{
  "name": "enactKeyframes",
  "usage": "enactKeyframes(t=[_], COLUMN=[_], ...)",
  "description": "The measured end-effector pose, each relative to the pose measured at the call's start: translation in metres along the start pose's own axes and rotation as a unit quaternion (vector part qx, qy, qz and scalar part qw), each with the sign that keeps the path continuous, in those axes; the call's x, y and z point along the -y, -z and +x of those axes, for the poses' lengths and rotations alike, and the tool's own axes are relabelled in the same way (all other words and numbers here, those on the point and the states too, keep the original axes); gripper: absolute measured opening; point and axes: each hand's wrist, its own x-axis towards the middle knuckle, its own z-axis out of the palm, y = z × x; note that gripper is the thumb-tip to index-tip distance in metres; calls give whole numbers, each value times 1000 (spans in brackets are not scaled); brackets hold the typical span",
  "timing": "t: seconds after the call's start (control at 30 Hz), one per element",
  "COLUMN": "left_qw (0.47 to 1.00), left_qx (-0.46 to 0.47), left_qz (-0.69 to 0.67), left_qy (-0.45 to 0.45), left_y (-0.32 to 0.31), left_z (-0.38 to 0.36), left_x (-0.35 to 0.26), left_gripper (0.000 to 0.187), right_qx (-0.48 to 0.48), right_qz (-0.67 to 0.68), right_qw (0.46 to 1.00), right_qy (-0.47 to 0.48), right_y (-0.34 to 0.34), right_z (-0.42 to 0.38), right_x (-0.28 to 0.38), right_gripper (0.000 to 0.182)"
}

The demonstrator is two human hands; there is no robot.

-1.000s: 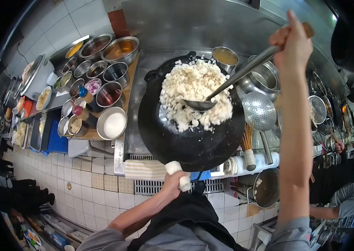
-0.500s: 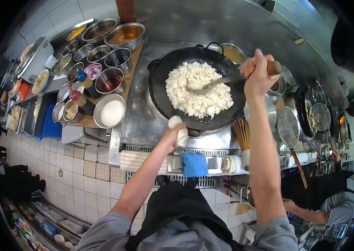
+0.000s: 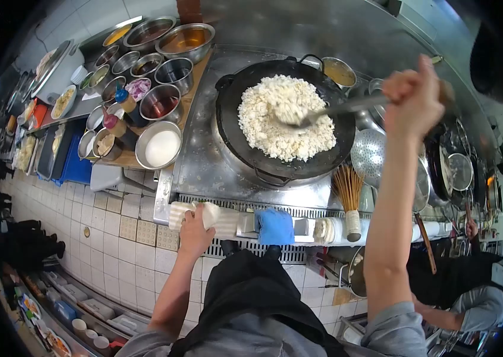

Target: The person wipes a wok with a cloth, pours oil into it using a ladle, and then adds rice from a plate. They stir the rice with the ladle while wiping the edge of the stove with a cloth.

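White rice [image 3: 287,140] fills the middle of a black wok [image 3: 233,128] on the steel stove. My right hand [image 3: 415,98] is wrapped round the handle of a long metal spatula [image 3: 346,107], whose blade is in the rice with a clump on it. Below and left of the wok, my left hand [image 3: 196,232] grips a white cloth [image 3: 210,214] at the stove's front edge, against a striped towel [image 3: 179,213]. This hand is apart from the wok.
Metal bowls of sauces [image 3: 186,40], squeeze bottles [image 3: 121,128] and a bowl of white powder [image 3: 161,147] stand at the left. A bamboo brush [image 3: 348,189], a perforated ladle [image 3: 367,156] and a blue cloth [image 3: 275,226] are nearby. Another person [image 3: 480,297] is at the right.
My left hand has moved from the wok's near rim down and left to the striped towel, with the white cloth. My right hand has moved right, and rice is now lifted on the blade.
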Motion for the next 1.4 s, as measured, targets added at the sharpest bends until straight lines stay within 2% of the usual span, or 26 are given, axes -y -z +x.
enactKeyframes(t=[0.03,0.07,0.17,0.2,0.23,0.37,0.43,0.5,0.53,0.57,0.63,0.67,0.73,0.8,0.83,0.93,1.0,1.07,1.1,1.17,1.23,1.27,1.3,1.37,1.4], left_qw=[1000,1000,999,998,996,989,989,989,991,991,994,995,996,995,995,995,992,991,990,982,971,964,954,953,936], left_qx=[-9,-11,-46,-66,-89,-139,-141,-136,-118,-97,-72,-44,-25,-9,-10,10,37,52,70,72,74,96,122,135,158], left_qz=[-13,-13,22,14,6,-23,-39,-55,-70,-83,-79,-76,-69,-80,-82,-89,-77,-71,-63,-110,-154,-135,-113,-94,-120], left_qy=[0,4,13,-7,-27,-32,-18,-7,10,26,33,47,58,65,63,50,93,100,105,138,164,207,250,255,290], left_y=[0,1,5,10,16,29,25,17,9,2,-5,-11,-23,-34,-40,-55,-69,-92,-104,-125,-139,-151,-162,-171,-171], left_z=[-3,-4,-16,-22,-28,-61,-82,-98,-103,-111,-120,-126,-135,-139,-140,-150,-165,-176,-180,-189,-199,-211,-224,-238,-241], left_x=[0,-2,-10,-11,-14,1,17,28,33,37,40,41,46,49,51,63,73,92,103,122,146,157,166,176,179], left_gripper=[77,77,83,83,84,74,71,69,67,65,64,63,63,62,62,63,62,61,61,60,59,60,60,59,59], right_qx=[45,55,-27,27,83,158,152,111,58,56,155,157,281,294,340,289,295,349,386,388,273,253,309,271,339], right_qz=[26,27,-69,-102,-64,-25,9,-29,-42,-45,38,38,59,-147,-208,-161,-60,-99,-172,-205,-146,-88,-11,5,-83], right_qw=[999,998,993,982,988,987,988,992,995,996,987,987,957,943,917,943,953,931,906,898,951,963,951,962,937], right_qy=[4,2,96,157,110,31,10,54,63,61,3,2,45,53,32,30,31,35,23,25,-13,-30,-8,16,12], right_y=[-4,-2,-12,-2,-8,-19,-6,10,1,-5,-26,-33,-46,-44,-44,-65,-65,-49,-42,-61,-87,-95,-86,-72,-68], right_z=[-16,-38,-82,-65,-49,-27,-43,-66,-64,-56,-35,-39,-63,-72,-58,-40,-54,-62,-61,-41,-25,-25,-22,-41,-42], right_x=[22,15,-57,-83,-89,8,15,-19,-37,-37,-23,-15,0,-26,-36,-16,-2,-31,-49,-47,-29,-11,-9,-48,-58], right_gripper=[30,31,33,33,32,29,29,30,31,31,29,29,27,25,25,26,27,27,27,26,24,26,27,28,27])
